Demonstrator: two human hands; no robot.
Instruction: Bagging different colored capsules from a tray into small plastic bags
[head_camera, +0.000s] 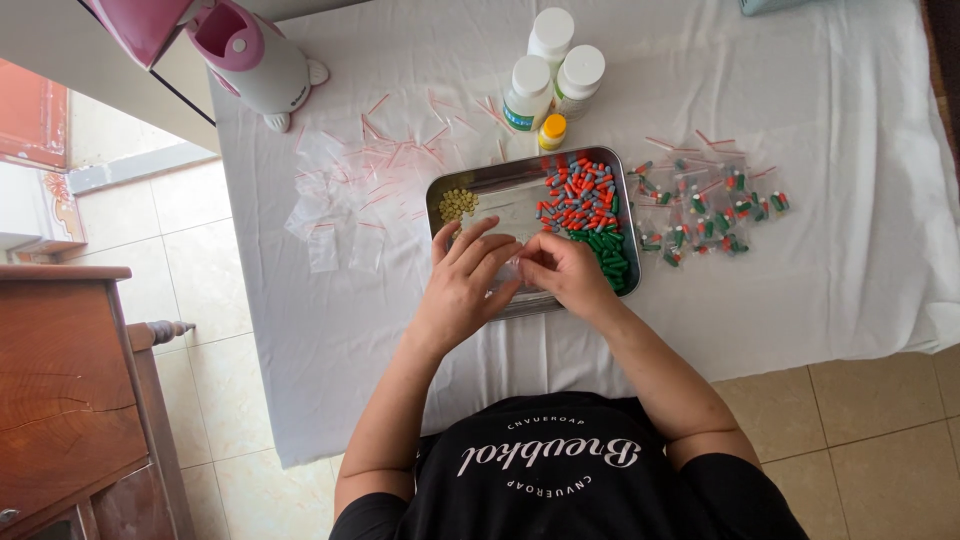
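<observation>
The left hand (468, 283) was laid with fingers spread and extended, and the right hand (566, 270) was curled with fingertips pinched, a small clear bag (508, 272) being gripped between them over the metal tray (530, 178). Beyond the fingertips, yellow tablets (458, 203), orange-and-grey capsules (578, 195) and green capsules (608, 252) were held in the tray.

Desk (820, 290) under white cloth. On it: metal tray (528, 183), three white bottles (550, 70), small yellow-capped bottle (551, 131), empty clear bags (355, 180) left, filled bags (705, 205) right, pink-white appliance (255, 62) at corner.
</observation>
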